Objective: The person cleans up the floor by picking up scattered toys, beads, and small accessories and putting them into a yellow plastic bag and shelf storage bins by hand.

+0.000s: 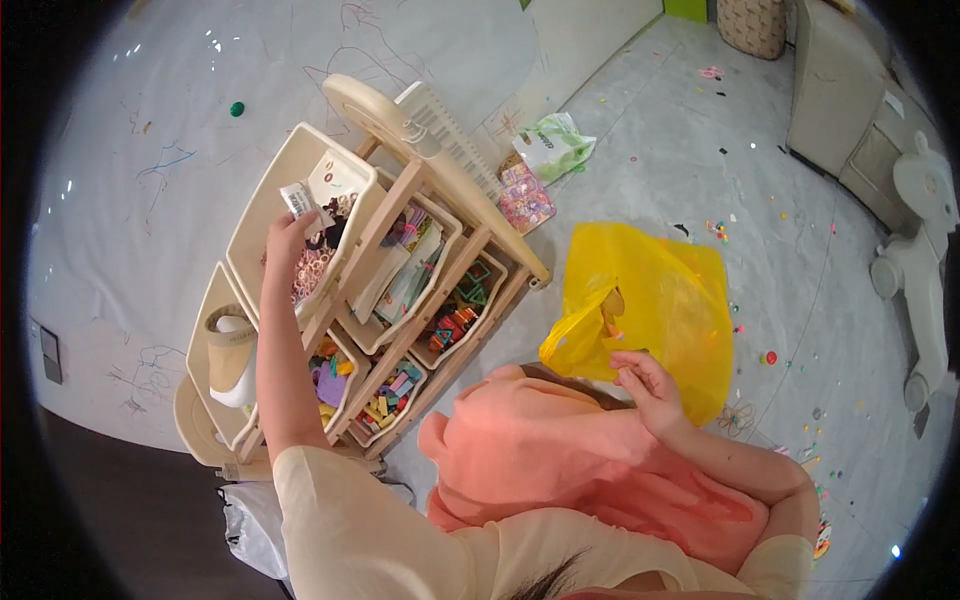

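Note:
At the upper left, my left hand (287,238) pinches a small white packet (297,199) with dark print, over the top bin (268,185) of a toy rack. Inside that bin lie many small pinkish rings (312,272), perhaps hair ties, and some dark bands beside my fingers. My right hand (652,388) is curled at the near side of a yellow plastic bag (655,285) on the floor. Its fingertips are drawn together by the bag's mouth; whether something small is between them I cannot make out. A brownish piece (613,303) shows in the bag's opening.
The wooden rack (400,195) holds several cream bins with papers, blocks and magnetic shapes. A white-and-beige bottle-like container (232,360) lies in the left bin. Small bits litter the floor at right, near a grey rocking toy (920,270). A green-white bag (556,148) lies behind the rack.

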Tool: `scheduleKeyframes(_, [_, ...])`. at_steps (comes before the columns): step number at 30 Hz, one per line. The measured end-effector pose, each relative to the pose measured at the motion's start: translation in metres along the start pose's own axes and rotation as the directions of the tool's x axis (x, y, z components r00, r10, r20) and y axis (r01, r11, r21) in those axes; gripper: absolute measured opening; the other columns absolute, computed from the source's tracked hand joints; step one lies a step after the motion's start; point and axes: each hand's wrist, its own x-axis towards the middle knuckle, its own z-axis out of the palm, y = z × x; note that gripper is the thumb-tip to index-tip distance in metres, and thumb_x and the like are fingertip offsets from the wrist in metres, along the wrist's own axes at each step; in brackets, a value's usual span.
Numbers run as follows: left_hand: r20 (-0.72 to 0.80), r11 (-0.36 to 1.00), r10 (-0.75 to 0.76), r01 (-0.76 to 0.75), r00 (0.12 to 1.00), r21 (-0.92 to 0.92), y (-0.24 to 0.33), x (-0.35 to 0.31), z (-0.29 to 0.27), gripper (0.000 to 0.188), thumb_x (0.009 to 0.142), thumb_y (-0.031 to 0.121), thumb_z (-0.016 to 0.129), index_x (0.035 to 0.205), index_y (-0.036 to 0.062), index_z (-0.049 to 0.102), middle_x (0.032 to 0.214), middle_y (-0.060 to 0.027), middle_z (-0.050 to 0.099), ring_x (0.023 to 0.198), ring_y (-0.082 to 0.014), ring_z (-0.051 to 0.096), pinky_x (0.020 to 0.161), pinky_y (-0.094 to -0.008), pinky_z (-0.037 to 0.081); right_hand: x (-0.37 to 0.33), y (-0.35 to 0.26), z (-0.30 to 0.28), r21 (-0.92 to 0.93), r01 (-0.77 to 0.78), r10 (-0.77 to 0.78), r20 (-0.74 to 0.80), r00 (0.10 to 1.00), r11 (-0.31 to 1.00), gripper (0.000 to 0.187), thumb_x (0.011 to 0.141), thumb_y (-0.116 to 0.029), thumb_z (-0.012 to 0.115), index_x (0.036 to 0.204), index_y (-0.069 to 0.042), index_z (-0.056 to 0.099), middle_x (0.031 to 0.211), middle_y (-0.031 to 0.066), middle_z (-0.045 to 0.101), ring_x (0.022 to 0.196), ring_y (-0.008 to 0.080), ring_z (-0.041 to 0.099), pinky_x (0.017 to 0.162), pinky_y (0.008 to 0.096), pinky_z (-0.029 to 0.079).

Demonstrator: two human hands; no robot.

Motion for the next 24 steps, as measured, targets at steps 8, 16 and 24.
scheduleKeyframes(8, [0.416,0.977,-0.095,0.165,0.904,-0.136,0.014,0.028,0.040,0.027,0.089,0.031,0.070,0.097,0.0049,0.072,0.061,0.0056,0.050,0.049,-0.0052,0.041,0.044,-0.0248,0.027,-0.012,-0.010,-0.003,-0.029,-0.033,0.035,0.070,0.997,0.999,0.023,0.101,-0.007,0.054,0.123,0.000,0.060,0.112,0.0063,0.063,0.105,0.0130,0.060,0.090,0.0265,0.050])
scheduleKeyframes(16, [0.521,0.943,-0.111,0.255,0.846,-0.214,0.011,0.027,0.040,0.032,0.093,0.028,0.060,0.119,0.0107,0.068,0.073,0.0080,0.056,0.055,-0.0024,0.043,0.047,-0.0210,0.029,-0.021,-0.009,-0.003,-0.109,-0.062,0.059,-0.031,0.998,0.992,0.019,0.099,-0.009,0.058,0.114,0.000,0.065,0.105,0.0075,0.065,0.095,0.0138,0.062,0.082,0.0258,0.049])
scheduleKeyframes(24, [0.443,0.745,-0.124,0.378,0.888,-0.550,-0.003,0.040,0.047,0.048,0.092,0.014,0.046,0.138,0.0043,0.053,0.111,-0.0073,0.064,0.082,-0.0114,0.053,0.070,-0.0224,0.043,-0.017,-0.011,0.001,-0.144,-0.040,0.039,-0.011,0.999,0.989,0.018,0.099,-0.008,0.057,0.111,0.002,0.065,0.103,0.0091,0.066,0.095,0.0150,0.062,0.082,0.0261,0.049])
